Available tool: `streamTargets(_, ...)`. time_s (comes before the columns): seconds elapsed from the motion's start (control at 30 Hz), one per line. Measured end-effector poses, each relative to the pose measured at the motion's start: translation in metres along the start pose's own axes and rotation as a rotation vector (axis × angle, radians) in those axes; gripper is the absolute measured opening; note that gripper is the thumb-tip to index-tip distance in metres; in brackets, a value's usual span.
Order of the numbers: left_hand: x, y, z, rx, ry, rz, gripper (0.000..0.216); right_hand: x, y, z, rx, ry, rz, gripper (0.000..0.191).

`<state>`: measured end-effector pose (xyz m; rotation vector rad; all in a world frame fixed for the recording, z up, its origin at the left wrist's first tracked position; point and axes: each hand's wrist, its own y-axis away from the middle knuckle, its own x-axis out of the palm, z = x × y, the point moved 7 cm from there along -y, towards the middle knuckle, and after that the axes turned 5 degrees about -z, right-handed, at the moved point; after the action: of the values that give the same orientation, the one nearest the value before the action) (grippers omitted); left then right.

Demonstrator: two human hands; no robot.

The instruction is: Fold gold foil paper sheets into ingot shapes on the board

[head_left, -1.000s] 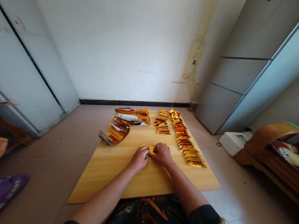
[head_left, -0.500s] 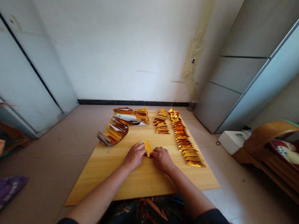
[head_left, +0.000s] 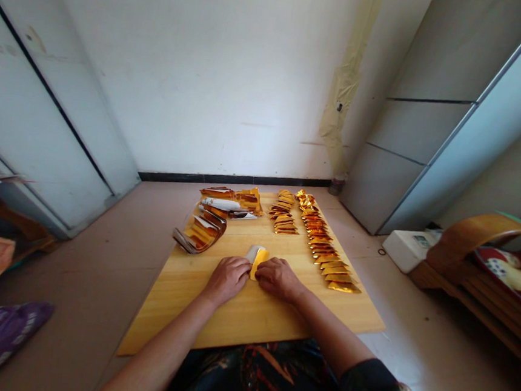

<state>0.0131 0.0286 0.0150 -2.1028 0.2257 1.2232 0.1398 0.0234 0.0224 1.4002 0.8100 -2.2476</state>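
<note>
Between my hands, low over the wooden board (head_left: 178, 301), is a small sheet of gold foil paper (head_left: 260, 261), part gold and part white, with a fold along it. My left hand (head_left: 230, 276) has its fingers closed on the paper's left edge. On the right edge, my right hand (head_left: 279, 278) pinches the gold part. The fingertips of both hands are partly hidden. To the right runs a long row of folded gold paper pieces (head_left: 323, 240), overlapping one another. A shorter row of folded gold pieces (head_left: 284, 211) lies farther back.
Curved stacks of gold paper sheets (head_left: 202, 233) lie at the board's back left, near a white roll-like bundle (head_left: 221, 204). Beyond the board are a wall, a grey refrigerator (head_left: 411, 136) and a wooden seat (head_left: 458, 274). Plastic bags (head_left: 6, 331) are on the left.
My left hand has shifted slightly left and down, and more of the paper's white part shows. My right hand has moved slightly left over the gold part. The view has shifted a little.
</note>
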Motion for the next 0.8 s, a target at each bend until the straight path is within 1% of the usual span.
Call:
streamTargets(0.23,-0.0029,0.0021,0.0039,-0.047,0.026,0.021,0.028,0.004,-0.0072,-0.0025,-0.003,0.005,-0.005,0.013)
streamTargets(0.4,-0.0036,0.0017,0.0012,-0.032,0.022,0.01,0.028,0.007,-0.0075,-0.0039,0.007,0.027,-0.006,0.012)
streamTargets(0.67,-0.001,0.0038,0.0011,-0.032,-0.017,0.023,0.023,0.0084,-0.008,-0.0052,0.021,0.076,-0.008,0.021)
streamTargets(0.8,0.0001,0.0026,-0.0021,-0.026,-0.053,0.01,0.015,0.0083,-0.0109,-0.0065,0.039,0.083,-0.017,0.024)
